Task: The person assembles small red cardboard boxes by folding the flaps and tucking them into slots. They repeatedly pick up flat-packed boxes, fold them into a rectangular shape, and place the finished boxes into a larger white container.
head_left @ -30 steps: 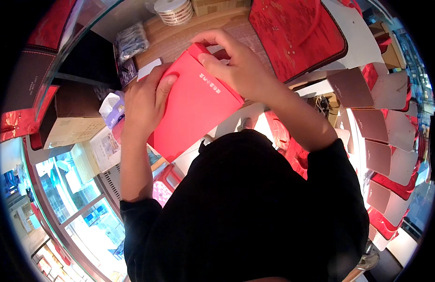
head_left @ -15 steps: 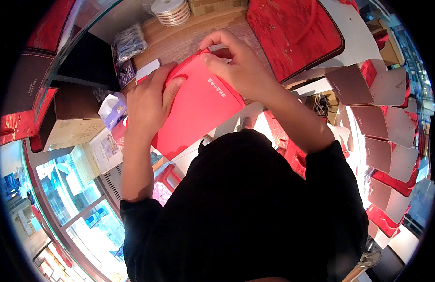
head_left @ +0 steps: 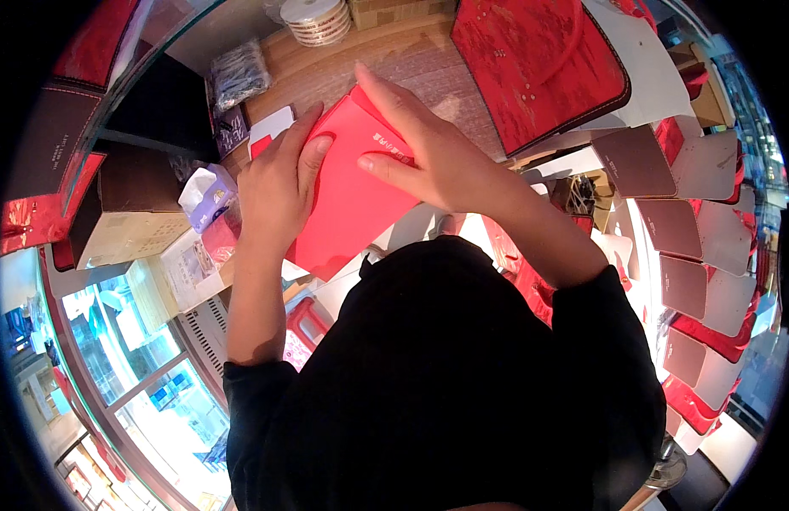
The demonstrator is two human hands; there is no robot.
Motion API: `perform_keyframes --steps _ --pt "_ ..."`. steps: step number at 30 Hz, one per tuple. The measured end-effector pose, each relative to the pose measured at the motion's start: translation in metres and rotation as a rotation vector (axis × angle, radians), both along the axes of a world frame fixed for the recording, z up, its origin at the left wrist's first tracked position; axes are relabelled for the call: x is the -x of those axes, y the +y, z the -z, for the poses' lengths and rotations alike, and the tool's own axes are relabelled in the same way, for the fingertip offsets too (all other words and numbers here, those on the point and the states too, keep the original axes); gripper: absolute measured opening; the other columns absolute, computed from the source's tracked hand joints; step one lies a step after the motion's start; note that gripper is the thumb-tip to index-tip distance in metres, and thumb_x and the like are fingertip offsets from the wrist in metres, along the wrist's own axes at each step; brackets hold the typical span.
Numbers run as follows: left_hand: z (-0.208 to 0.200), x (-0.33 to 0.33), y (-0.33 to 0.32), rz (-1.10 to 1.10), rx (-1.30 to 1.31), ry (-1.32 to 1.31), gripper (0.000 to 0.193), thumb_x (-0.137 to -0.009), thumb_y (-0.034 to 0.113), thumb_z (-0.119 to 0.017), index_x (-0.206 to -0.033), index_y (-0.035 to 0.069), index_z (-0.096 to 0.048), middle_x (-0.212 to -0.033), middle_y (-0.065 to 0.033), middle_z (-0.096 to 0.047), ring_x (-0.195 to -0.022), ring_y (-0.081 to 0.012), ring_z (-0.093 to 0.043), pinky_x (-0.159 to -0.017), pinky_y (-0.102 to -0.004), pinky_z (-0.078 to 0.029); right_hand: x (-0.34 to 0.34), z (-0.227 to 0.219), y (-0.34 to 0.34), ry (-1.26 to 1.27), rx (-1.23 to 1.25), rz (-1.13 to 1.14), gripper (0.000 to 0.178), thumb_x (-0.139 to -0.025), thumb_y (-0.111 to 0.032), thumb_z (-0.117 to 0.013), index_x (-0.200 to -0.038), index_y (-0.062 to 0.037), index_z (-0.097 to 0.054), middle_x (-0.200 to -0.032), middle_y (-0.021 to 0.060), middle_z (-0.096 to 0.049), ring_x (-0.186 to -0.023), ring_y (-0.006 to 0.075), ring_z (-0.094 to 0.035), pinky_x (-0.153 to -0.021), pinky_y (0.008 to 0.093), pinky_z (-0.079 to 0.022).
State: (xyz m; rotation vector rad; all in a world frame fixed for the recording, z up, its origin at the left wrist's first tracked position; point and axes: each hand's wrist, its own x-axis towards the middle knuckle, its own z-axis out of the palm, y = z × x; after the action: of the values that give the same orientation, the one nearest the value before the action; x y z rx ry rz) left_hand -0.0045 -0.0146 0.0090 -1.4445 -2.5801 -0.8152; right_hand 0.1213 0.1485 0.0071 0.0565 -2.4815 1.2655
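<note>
Presently, red carton (head_left: 352,209) held at the near edge of the wooden tabletop (head_left: 441,64).
Left hand (head_left: 275,187) clamped on its left side; right hand (head_left: 441,157) clasping its right, thumb on top.

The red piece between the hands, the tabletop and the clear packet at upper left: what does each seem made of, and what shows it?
Red piece: probably thin card, smooth; flat face, straight edges.
Tabletop: wood or wood-look laminate; brown, streaky grain.
Clear packet: apparently thin plastic film, glossy; crinkles catching bright highlights.
</note>
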Motion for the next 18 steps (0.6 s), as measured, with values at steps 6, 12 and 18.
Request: perform_keyframes --steps 6,12,18 --pt "0.002 -0.006 -0.002 -0.019 -0.004 -0.041 0.043 -0.093 0.044 -0.040 -0.123 0.017 -0.054 -0.088 -0.0146 -0.065 -0.079 -0.0325 -0.063 -0.068 -0.0409 -0.049 0.001 -0.001 0.004 0.006 0.042 -0.051 0.071 -0.086 -0.014 -0.059 -0.144 -0.0067 -0.018 -0.140 0.0190 -0.032 -0.128 0.0297 -0.035 -0.103 0.0345 -0.031" --pt "0.004 -0.018 0.005 -0.021 0.004 0.041 0.045 -0.092 0.045 -0.042 -0.123 0.015 -0.052 -0.095 -0.0146 -0.065 -0.080 -0.0314 -0.064 -0.067 -0.0405 -0.050 -0.004 0.001 -0.003 -0.045 0.089 -0.085 0.069 -0.085 -0.012 -0.059 -0.143 -0.0089 -0.021 -0.139 0.0182 -0.033 -0.128 0.0293 -0.035 -0.103 0.0350 -0.031" --pt "-0.001 -0.022 0.012 0.007 -0.097 -0.074 0.041 -0.092 0.040 -0.045 -0.124 0.015 -0.052 -0.095 -0.0155 -0.064 -0.081 -0.0323 -0.063 -0.066 -0.0396 -0.050 -0.007 -0.003 -0.004 -0.018 0.024 -0.051 0.071 -0.084 -0.011 -0.059 -0.143 -0.0070 -0.021 -0.140 0.0186 -0.033 -0.129 0.0307 -0.034 -0.104 0.0353 -0.030"
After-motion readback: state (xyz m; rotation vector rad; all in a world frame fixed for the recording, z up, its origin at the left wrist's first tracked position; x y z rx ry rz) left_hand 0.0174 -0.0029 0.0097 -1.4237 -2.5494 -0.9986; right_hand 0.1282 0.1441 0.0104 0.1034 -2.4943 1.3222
